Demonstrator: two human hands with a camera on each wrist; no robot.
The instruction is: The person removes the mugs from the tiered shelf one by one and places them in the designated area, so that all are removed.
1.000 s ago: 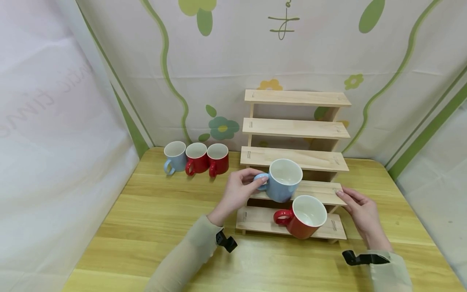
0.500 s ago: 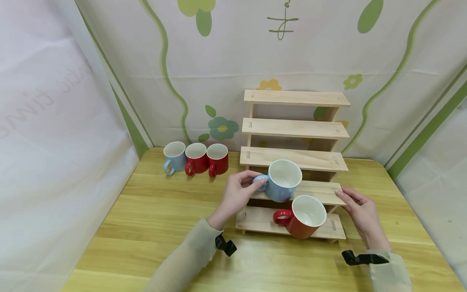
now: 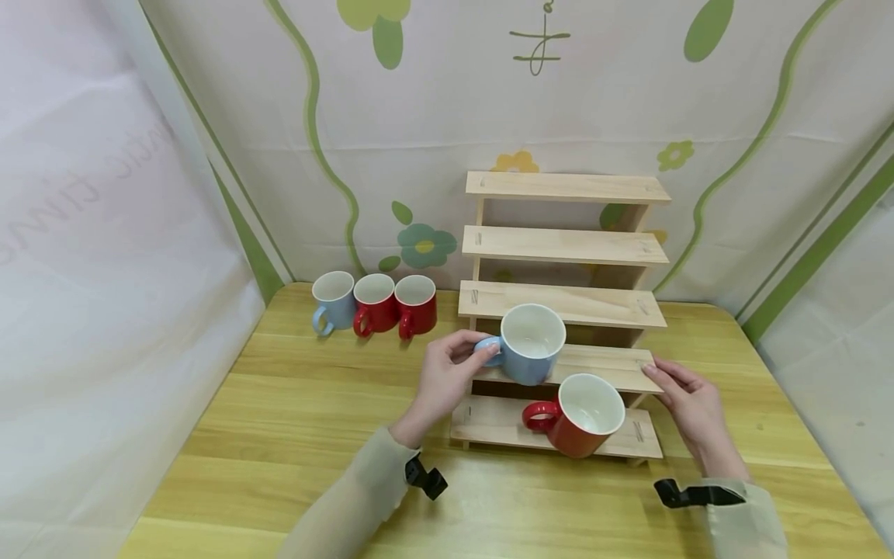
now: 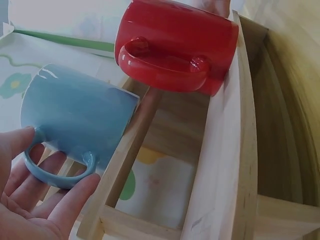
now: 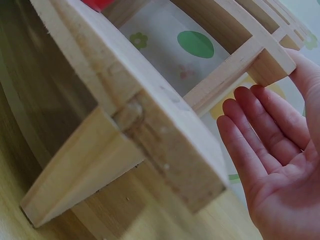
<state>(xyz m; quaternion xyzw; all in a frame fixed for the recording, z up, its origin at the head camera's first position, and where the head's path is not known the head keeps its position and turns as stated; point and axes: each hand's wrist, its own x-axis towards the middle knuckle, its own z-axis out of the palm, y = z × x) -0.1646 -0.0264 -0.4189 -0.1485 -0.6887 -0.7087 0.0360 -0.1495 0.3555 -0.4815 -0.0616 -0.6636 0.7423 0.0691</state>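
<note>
With thumb and fingers at its handle, my left hand (image 3: 447, 374) holds a light blue mug (image 3: 528, 363). This mug is upright at the second step from the bottom of a wooden tiered rack (image 3: 562, 304). In the left wrist view, the blue mug's (image 4: 75, 112) base meets the edge of that board. A red mug (image 3: 581, 431) stands on the lowest step, its handle to the left. My right hand (image 3: 697, 404) holds the right end of the second board with the thumb on top; in the right wrist view the other fingers (image 5: 250, 145) extend below it.
A blue mug (image 3: 335, 303) and two red ones, a left red mug (image 3: 377, 307) and a right red mug (image 3: 417, 309), stand in a row at the back left of the wooden table (image 3: 293, 419). A patterned cloth (image 3: 587, 93) hangs behind the rack.
My left hand has shifted slightly left, and the blue mug with it. My right hand, the red mug on the rack and the rack itself have stayed in place.
</note>
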